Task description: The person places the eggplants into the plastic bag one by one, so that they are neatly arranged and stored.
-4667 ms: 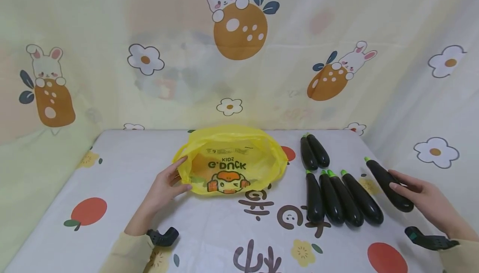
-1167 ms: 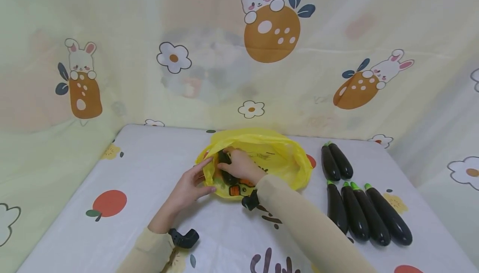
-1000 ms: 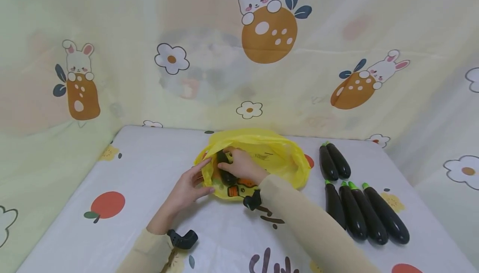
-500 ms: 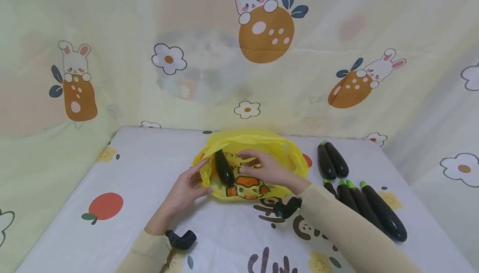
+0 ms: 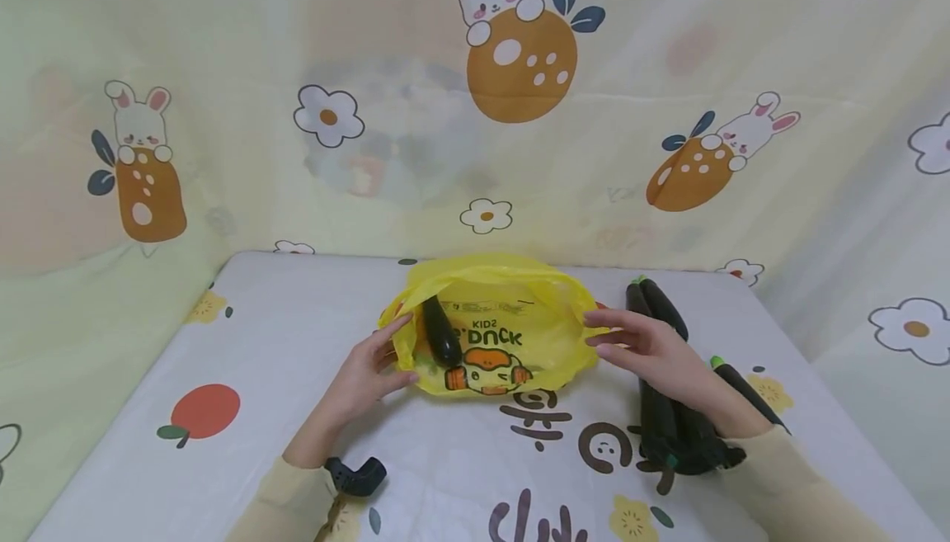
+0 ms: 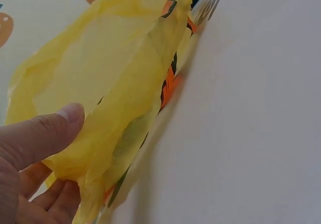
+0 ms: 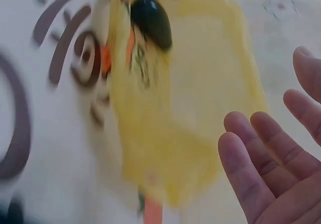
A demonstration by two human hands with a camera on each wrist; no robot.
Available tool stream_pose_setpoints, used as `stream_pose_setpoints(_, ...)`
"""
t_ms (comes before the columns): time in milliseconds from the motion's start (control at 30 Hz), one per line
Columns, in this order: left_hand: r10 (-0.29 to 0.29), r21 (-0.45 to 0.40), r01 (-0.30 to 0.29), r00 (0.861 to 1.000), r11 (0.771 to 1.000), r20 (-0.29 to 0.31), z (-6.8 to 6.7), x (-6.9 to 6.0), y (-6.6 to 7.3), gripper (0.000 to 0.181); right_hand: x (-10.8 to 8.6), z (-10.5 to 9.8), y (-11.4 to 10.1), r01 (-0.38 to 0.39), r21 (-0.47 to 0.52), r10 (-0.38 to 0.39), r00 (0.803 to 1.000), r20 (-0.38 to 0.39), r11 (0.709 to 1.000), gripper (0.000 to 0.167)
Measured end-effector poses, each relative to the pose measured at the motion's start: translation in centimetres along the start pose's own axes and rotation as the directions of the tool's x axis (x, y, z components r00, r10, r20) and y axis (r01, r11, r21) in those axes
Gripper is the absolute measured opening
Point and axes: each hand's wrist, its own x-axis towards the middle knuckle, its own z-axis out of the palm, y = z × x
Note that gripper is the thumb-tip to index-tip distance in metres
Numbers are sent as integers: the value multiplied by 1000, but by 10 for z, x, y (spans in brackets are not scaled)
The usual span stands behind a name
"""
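Observation:
A yellow plastic bag (image 5: 564, 360) lies on the table, its mouth towards me and a duck print inside. One dark eggplant (image 5: 441, 334) rests within its left part; the right wrist view shows that eggplant (image 7: 153, 23) too. My left hand (image 5: 358, 389) holds the bag's left edge, thumb and fingers on either side of the plastic in the left wrist view. At the bag's right side is my right hand (image 5: 660, 360), fingers loosely spread with nothing in them. Beneath and behind that hand lie more eggplants (image 5: 656, 418), partly hidden by the hand and forearm.
Another eggplant (image 5: 748, 393) with a green stem lies right of the right wrist. Two eggplants (image 5: 664, 307) lie side by side at the back right. A printed cloth covers the table (image 5: 282, 319), and a patterned curtain (image 5: 386, 179) stands behind it.
My right hand carried one eggplant from the right into the bag, let it go, and has drawn back rightward past the bag's rim. My left hand stays at the bag's left edge.

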Motion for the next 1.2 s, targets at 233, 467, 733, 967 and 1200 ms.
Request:
stream_pose_setpoints(233, 18, -13, -18, 1000, 1000, 13, 0, 1, 0, 84, -72, -56, 46, -102, -106, 77, 974, -215, 989, 46)
stream_pose_setpoints(467, 2, -10, -2, 1000, 1000, 10, 0, 1, 1, 87, -126, -99, 84, -316, -193, 210, 879, -429, 929, 55)
stream_pose_setpoints(733, -15, -23, 15, 1000, 1000, 1, 1, 0, 0, 87, -142, -107, 96, -532, -285, 340, 787, -515, 798, 69)
stream_pose_setpoints(967, -10, -6, 9, 1000, 1000, -5, -1, 0, -3, 86, -143, -98, 109, -544, -281, 446, 826, -343, 791, 72)
stream_pose_setpoints(1200, -8, -7, 8, 1000, 1000, 1, -1, 0, -2, 86, -145, -89, 121, -553, -261, 495, 830, -259, 791, 77)
